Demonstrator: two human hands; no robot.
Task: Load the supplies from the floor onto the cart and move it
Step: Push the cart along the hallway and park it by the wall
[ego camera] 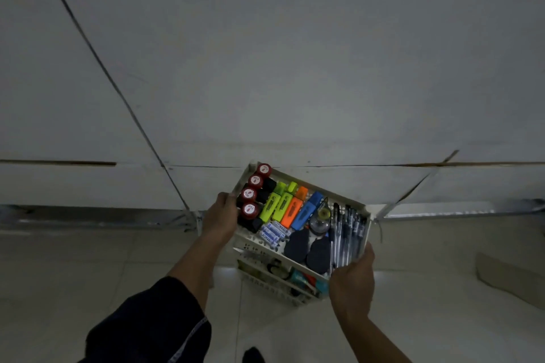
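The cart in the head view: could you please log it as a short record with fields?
cart: white tiered plastic, on pale tiled floor
top tray: red-capped markers, highlighters, batteries, pens, two dark pads
lower tier: small items, too dim to name
left hand: grips the tray's left edge
right hand: grips its near right corner

A pale grey wall (295,53) crossed by thin dark seams fills the upper view. Below it, a dark baseboard (88,214) meets a dim floor (73,268) of large light tiles. Brown cardboard (510,280) lies at right.
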